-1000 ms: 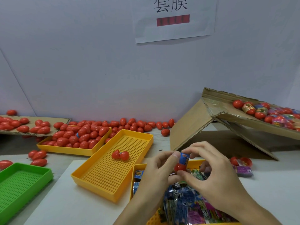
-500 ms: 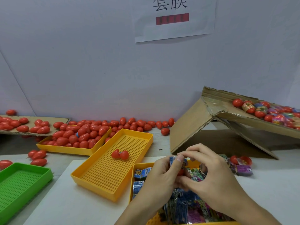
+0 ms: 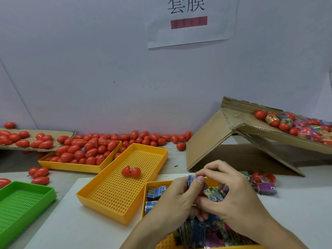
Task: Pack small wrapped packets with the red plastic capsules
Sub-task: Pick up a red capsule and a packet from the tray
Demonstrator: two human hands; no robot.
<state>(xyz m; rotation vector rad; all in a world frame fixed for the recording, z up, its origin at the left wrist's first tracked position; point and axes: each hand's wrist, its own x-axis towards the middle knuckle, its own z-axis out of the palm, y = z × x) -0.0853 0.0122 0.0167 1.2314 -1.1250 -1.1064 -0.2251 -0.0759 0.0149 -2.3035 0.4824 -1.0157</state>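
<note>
Both hands (image 3: 203, 193) pinching blue packet (image 3: 192, 179) over packet tray's (image 3: 158, 183) rim, bare tabletop (image 3: 301, 200) rightward

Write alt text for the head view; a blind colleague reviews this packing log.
Two hands, the left hand and right hand, together grip a blue wrapped packet and a red capsule over a yellow tray of packets. Beside it lies a perforated yellow tray holding one open red capsule, and behind that a yellow tray heaped with closed capsules.
</note>
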